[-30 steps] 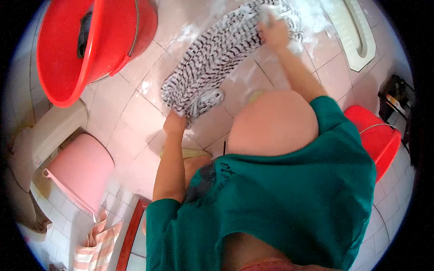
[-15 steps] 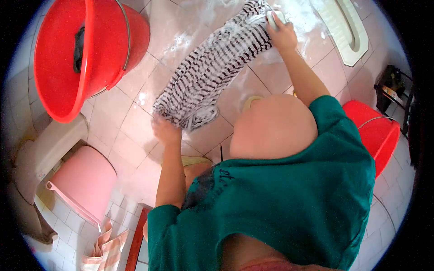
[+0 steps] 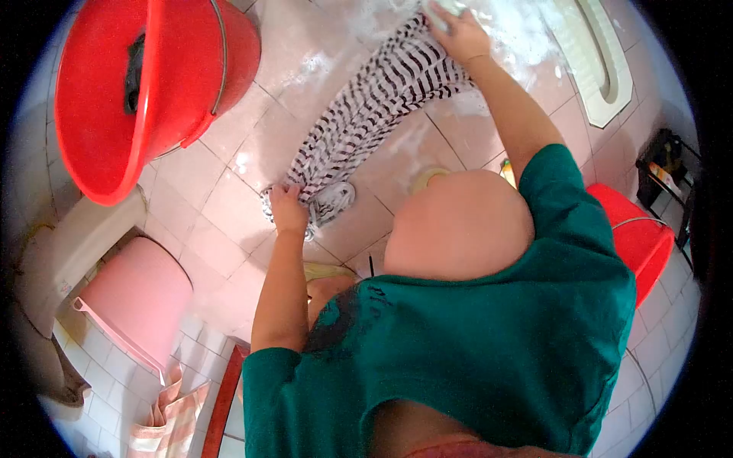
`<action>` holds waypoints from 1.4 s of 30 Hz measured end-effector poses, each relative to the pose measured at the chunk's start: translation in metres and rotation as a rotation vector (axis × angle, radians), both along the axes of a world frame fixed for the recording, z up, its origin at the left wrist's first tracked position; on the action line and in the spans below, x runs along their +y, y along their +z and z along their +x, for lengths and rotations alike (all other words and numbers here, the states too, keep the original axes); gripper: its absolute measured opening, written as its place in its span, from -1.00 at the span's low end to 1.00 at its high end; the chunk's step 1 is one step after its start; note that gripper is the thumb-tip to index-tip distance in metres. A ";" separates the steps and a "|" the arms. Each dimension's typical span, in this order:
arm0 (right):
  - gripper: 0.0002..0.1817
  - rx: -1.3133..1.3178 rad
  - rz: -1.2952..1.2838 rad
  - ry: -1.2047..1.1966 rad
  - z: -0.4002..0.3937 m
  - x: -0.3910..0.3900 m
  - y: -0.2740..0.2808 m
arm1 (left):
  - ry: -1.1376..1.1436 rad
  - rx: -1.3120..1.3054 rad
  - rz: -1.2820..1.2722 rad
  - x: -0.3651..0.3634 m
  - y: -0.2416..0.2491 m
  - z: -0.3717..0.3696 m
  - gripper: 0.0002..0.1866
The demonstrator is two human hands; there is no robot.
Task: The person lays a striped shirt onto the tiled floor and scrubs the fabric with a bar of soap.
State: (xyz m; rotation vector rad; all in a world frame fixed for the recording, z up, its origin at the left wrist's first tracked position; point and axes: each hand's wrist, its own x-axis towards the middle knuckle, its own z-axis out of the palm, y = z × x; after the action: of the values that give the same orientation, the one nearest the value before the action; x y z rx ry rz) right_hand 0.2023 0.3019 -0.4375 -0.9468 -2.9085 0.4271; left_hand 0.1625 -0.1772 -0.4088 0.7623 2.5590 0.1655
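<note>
A wet black-and-white striped garment [image 3: 382,99] lies stretched in a long bunched strip across the tiled floor. My left hand [image 3: 289,209] is closed on its near end, with folds bunched beside and below the fingers. At the far end my right hand [image 3: 463,37] presses on the cloth, fingers round a pale rounded object [image 3: 452,7] at the top edge of the view. What kind of object it is I cannot tell. Suds [image 3: 519,30] cover the floor around that hand.
A large red bucket [image 3: 237,69] with dark cloth inside stands at left, a pink bucket [image 3: 141,298] below it. Another red bucket [image 3: 630,237] and a black rack [image 3: 664,168] are at right. A white squat toilet [image 3: 588,61] lies at upper right.
My right hand has slid a little farther up and left along the garment with the pale object. The cloth is pulled narrower and straighter, and my left hand has shifted slightly right.
</note>
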 end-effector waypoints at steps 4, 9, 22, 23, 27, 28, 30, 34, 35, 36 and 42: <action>-0.40 -0.034 -0.018 -0.186 -0.015 -0.040 0.008 | 0.040 -0.016 -0.139 0.017 -0.006 -0.003 -0.61; -0.44 -0.133 -0.464 0.673 0.008 -0.210 0.025 | 0.005 -0.028 -0.200 0.013 -0.006 -0.002 -0.50; -0.41 0.053 -0.203 0.013 -0.031 -0.086 0.008 | 0.040 -0.093 -0.330 0.000 -0.009 -0.001 -0.50; -0.35 0.070 -0.292 0.225 -0.029 -0.129 0.006 | 0.025 -0.091 -0.279 -0.001 -0.009 -0.001 -0.57; -0.64 -0.092 -0.450 0.899 -0.008 -0.205 0.018 | -0.153 -0.012 -0.269 -0.028 -0.030 0.000 -0.63; -0.70 -0.114 -0.373 1.032 -0.008 -0.198 0.011 | -0.168 -0.010 -0.273 -0.024 -0.026 -0.005 -0.63; -0.68 -0.104 -0.109 0.544 -0.025 -0.108 -0.009 | -0.082 -0.093 -0.277 -0.007 -0.003 -0.003 -0.60; -0.38 0.049 -0.037 -0.071 -0.032 0.027 -0.006 | -0.011 -0.098 -0.303 -0.010 -0.008 0.002 -0.54; -0.45 0.013 -0.107 -0.145 -0.033 0.022 0.005 | -0.009 -0.081 -0.349 -0.007 -0.008 0.002 -0.54; -0.52 -0.033 -0.185 -0.216 -0.031 0.009 0.012 | -0.005 -0.083 -0.344 -0.007 -0.008 0.003 -0.54; -0.40 -0.021 -0.451 0.624 -0.016 -0.196 0.023 | 0.065 -0.219 -0.343 -0.008 -0.008 -0.003 -0.57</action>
State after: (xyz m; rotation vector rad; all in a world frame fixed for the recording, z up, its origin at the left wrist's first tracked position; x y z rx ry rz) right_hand 0.1859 0.1054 -0.4145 -0.0157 -3.1304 1.1389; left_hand 0.1599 -0.1851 -0.4171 0.5004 2.3195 -0.1590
